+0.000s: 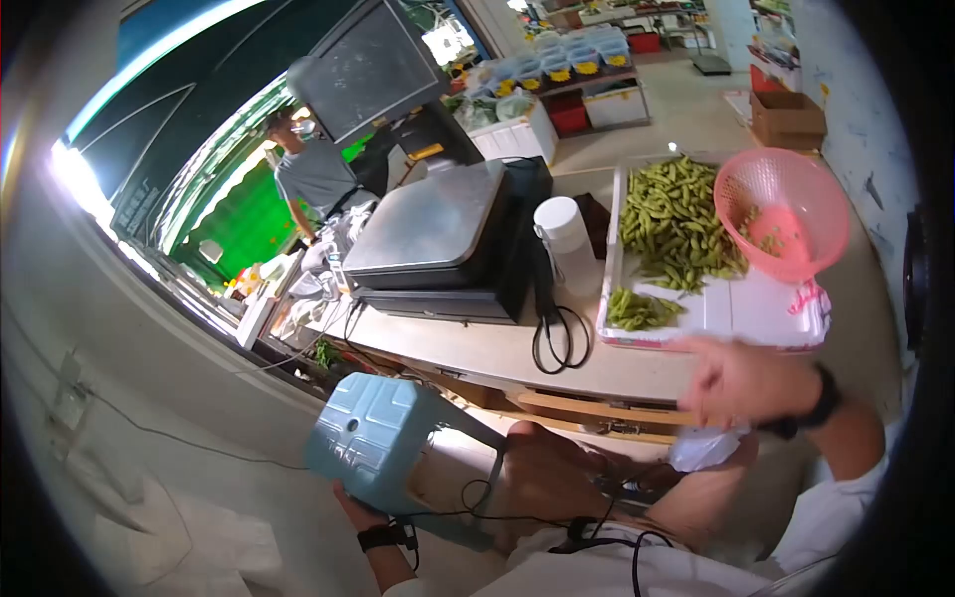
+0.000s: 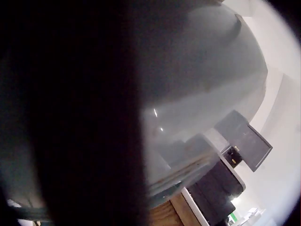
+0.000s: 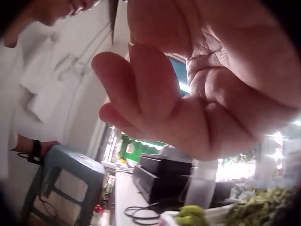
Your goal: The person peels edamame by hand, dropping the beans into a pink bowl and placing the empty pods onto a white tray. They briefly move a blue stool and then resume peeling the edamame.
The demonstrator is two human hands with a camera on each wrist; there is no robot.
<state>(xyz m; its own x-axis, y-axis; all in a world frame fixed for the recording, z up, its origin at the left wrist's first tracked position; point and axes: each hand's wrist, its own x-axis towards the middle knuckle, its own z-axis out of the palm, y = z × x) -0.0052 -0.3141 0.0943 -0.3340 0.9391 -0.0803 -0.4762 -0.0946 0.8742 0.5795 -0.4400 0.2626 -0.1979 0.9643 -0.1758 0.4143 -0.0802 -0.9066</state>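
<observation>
At lower left in the head view, my left hand [image 1: 358,509] grips the seat edge of a light-blue plastic stool [image 1: 366,433]; its fingertips are partly hidden. The stool's surface [image 2: 202,66] fills much of the left wrist view, and the right wrist view shows the same hand [image 3: 47,147] at the stool [image 3: 77,162]. My right hand [image 1: 746,383], blurred, hovers off the counter's front edge, below the white tray [image 1: 716,310]. In the right wrist view its fingers [image 3: 157,89] are loosely bent, with nothing held.
Green pods [image 1: 676,219] and a pink basket [image 1: 781,214] sit in the tray. A white bottle [image 1: 563,234], a black cable [image 1: 562,343] and a scale [image 1: 428,224] stand on the counter [image 1: 477,348]. A white bag [image 1: 704,450] lies near my legs. Another person [image 1: 313,177] is beyond.
</observation>
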